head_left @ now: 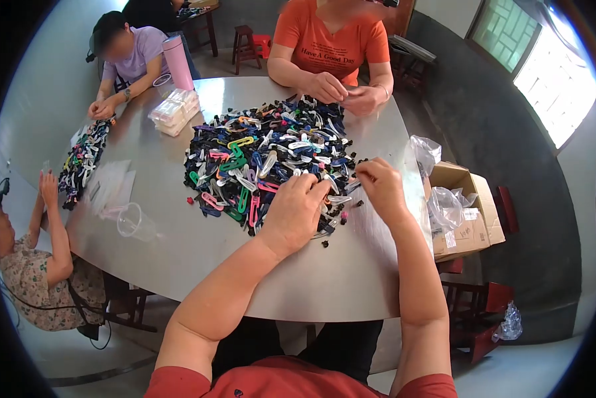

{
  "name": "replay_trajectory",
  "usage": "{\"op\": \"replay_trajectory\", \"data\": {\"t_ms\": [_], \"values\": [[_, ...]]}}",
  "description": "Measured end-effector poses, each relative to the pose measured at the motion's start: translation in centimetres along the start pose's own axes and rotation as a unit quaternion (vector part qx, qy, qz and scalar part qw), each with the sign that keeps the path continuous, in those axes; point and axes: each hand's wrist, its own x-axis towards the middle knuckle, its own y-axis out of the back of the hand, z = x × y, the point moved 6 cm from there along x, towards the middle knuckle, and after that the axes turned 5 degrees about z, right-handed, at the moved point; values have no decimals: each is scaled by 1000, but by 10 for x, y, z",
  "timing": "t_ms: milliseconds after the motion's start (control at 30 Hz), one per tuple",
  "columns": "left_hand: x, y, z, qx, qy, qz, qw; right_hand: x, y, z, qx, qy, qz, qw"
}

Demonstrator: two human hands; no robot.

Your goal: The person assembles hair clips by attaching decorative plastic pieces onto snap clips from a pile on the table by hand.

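Note:
A large mixed pile of snap hair clips (245, 152), in black, white, blue, green and pink, lies on the metal table (271, 285). My left hand (294, 209) rests on the near right part of this pile, its fingers bent down among the clips. What those fingertips hold, if anything, is hidden. At the pile's right edge, my right hand (383, 189) is closed in a pinch, with a greyish hair clip (353, 186) at its fingertips. A few small dark pieces (325, 244) lie loose just in front of the pile.
Across the table a person in an orange shirt (331, 46) handles a small item. Two people sit at the left by a second clip pile (85, 156). A pink bottle (178, 63), wrapped packs (174, 111) and a clear cup (135, 222) stand there. A cardboard box (467, 232) is at the right.

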Motion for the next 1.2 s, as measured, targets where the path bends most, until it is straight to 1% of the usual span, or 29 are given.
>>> {"op": "replay_trajectory", "data": {"t_ms": [33,67,133,167,200,233,267,333,367,433,467,533,567,600,667,700,733,767,800,833,867,933,967,1033,1133,1200], "values": [[0,-4,0,9,7,-33,999,1,10,-3,23,-31,5,999],[-3,-8,-1,6,6,-33,999,2,19,-3,45,-62,10,997],[-10,-24,7,41,-96,-18,994,4,40,1,18,-57,13,998],[-16,-35,7,97,-101,-64,988,7,64,-1,-39,-30,40,998],[-16,-39,9,91,-103,-75,988,9,88,-1,-99,-2,66,993],[-15,-38,11,87,-103,-86,987,6,115,10,-161,-8,91,983],[-14,-35,11,82,-101,-81,988,1,143,21,-219,-41,123,967],[-10,-33,12,81,-110,-78,987,-15,185,49,-302,-132,146,933],[-7,-31,8,71,-107,-61,990,-20,194,58,-303,-135,146,932],[-5,-29,7,78,-108,-25,991,-32,205,84,-385,-196,102,896],[-4,-31,8,79,-106,-30,991,-36,207,94,-382,-199,99,897],[-4,-27,6,49,-88,-4,995,-36,186,112,-340,-199,51,918],[-4,-24,3,39,-101,27,994,-36,177,115,-282,-209,64,934],[-5,-20,2,54,-97,26,994,-29,163,107,-268,-204,63,939],[-5,-19,-1,18,-69,-11,997,-15,137,90,-222,-182,27,957],[-7,-21,-2,20,-65,-10,998,-8,119,62,-163,-153,11,975],[-7,-19,2,24,-63,-13,998,-4,97,49,-104,-107,-27,989],[-6,-17,6,30,-53,-31,998,-6,74,44,-63,-103,-64,991],[-6,-16,8,37,-43,-47,997,-5,55,24,-40,-61,-85,994],[-8,-17,8,61,-51,-60,995,-4,36,15,-35,-9,-91,995],[-9,-17,9,64,-51,-58,995,-9,16,19,-28,-1,-103,994],[-11,-20,7,93,-48,-92,990,-14,-4,8,-99,27,-142,985],[-11,-20,4,88,-48,-81,992,-14,-9,10,-97,28,-142,985],[-11,-19,5,92,-49,-78,992,-14,-16,9,-141,64,-117,981],[-10,-19,2,89,-50,-60,993,-14,-7,9,-115,40,-129,984],[-10,-22,-2,83,-49,-47,994,-14,-7,12,-126,47,-128,983]]}}
